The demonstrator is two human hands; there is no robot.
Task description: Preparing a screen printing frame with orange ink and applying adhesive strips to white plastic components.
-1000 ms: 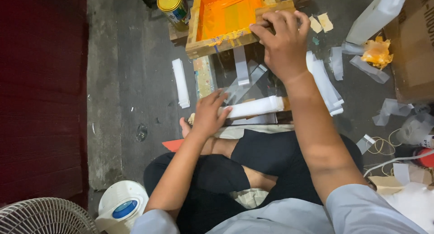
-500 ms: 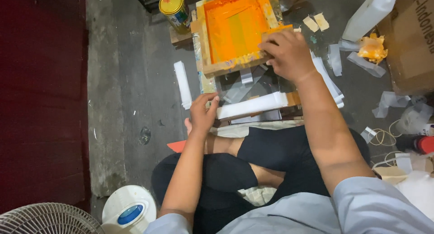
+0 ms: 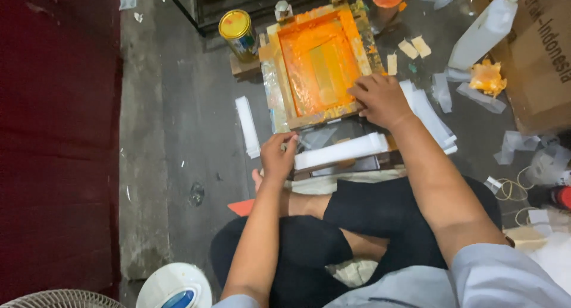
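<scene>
You sit cross-legged on the grey concrete floor [image 3: 178, 123] with a wooden-framed printing screen smeared with orange ink [image 3: 318, 64] in front of your knees. Your right hand [image 3: 380, 100] rests palm down on the frame's near right corner, fingers curled over the wood. Your left hand [image 3: 278, 156] pinches the left end of a long, flat white strip [image 3: 342, 150] that lies across the dark glass base plate [image 3: 339, 135] just below the screen; thumb and fingers are closed on that end.

The strip looks light and thin, probably slightly flexible, so it likely sags or twists if you lift it by one end only; holding it by the edges keeps fingers off its flat face. The screen's frame is stiff and seems moderately light, but the mesh is taut, delicate and wet with ink, so the bare wooden rails are the place to grip, and they may be slippery where ink has run. A stack of similar white strips [image 3: 431, 115] lies just right of your right wrist, and a yellow-lidded tin can [image 3: 238, 31] stands beyond the frame's far left corner.
</scene>
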